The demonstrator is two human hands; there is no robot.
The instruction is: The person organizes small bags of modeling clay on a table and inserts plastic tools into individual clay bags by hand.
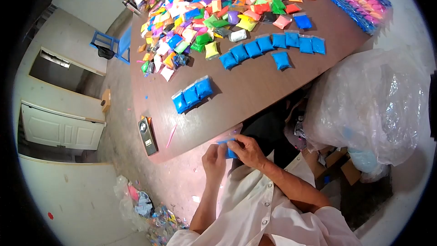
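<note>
I observe one person in a white buttoned shirt [255,196] at the near edge of a brown, smooth-topped counter [246,94], both hands in front of the body and below that edge. The item in hand is a small blue packet [231,153], positioned between the two hands and just off the counter. The left hand [213,160] has its fingers clamped on the packet's left side; the right hand [249,151] has its fingers clamped on the upper right part, the thumb lying across it. The fingers cover much of the packet, so whether it is sealed cannot be told. On the counter, nearest the hands, lie a slim pink stick [171,135] and, to its left at the corner, a dark rectangular device with a round pale face [147,136]. Beyond these, a short overlapping group of blue clear-edged packets [191,94] lies on a slant. Farther right, eight blue packets form a curved row [264,43], with a single blue packet [281,60] just on the near side of it. A heap of multicoloured packets [211,22] covers the far part of the counter; at the far right corner stand layered bundles of blue, pink and orange packets [359,3]. A large clear plastic bag [364,105] bulges beside the counter's right side.
</note>
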